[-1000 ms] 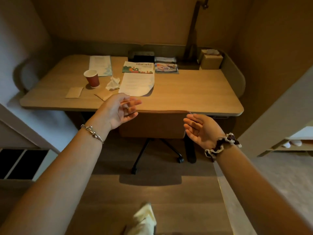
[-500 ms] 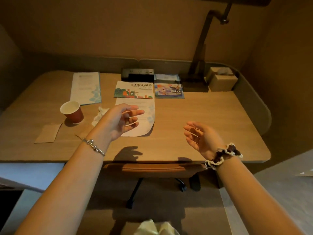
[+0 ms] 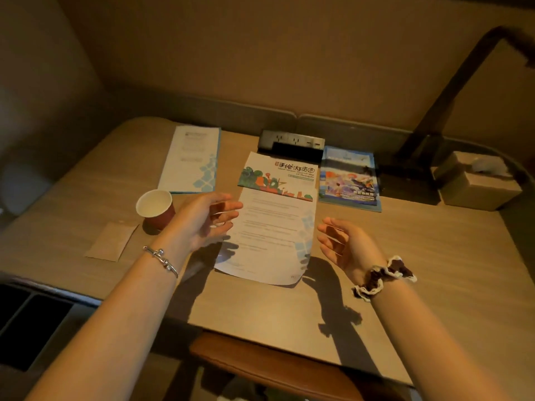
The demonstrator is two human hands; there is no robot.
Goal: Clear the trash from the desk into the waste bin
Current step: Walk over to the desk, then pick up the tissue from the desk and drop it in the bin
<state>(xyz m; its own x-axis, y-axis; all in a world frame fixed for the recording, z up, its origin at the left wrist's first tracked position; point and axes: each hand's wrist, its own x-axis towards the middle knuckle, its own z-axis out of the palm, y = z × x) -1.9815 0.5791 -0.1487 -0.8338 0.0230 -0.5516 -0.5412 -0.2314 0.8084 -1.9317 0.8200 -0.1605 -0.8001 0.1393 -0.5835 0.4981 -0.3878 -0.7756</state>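
Note:
On the wooden desk (image 3: 405,256) a red paper cup (image 3: 156,211) stands upright, left of centre. A brown paper napkin (image 3: 111,241) lies flat to its left. A white printed sheet (image 3: 275,235) lies in the middle. My left hand (image 3: 205,224) hovers open over the desk, between the cup and the sheet, holding nothing. It hides whatever lies beneath it. My right hand (image 3: 344,244) hovers open just right of the sheet, palm turned inward, empty. No waste bin is in view.
At the back lie a white-blue leaflet (image 3: 192,157), a colourful illustrated brochure (image 3: 279,178) and a blue booklet (image 3: 348,178). A power strip (image 3: 291,140) sits by the wall, a tissue box (image 3: 474,180) at the far right beside a lamp arm (image 3: 451,91). A chair back (image 3: 260,363) is under the desk's front edge.
The view has moved closer to the desk. Both open hands have advanced over the desktop; the crumpled tissue seen beside the cup is now hidden behind my left hand.

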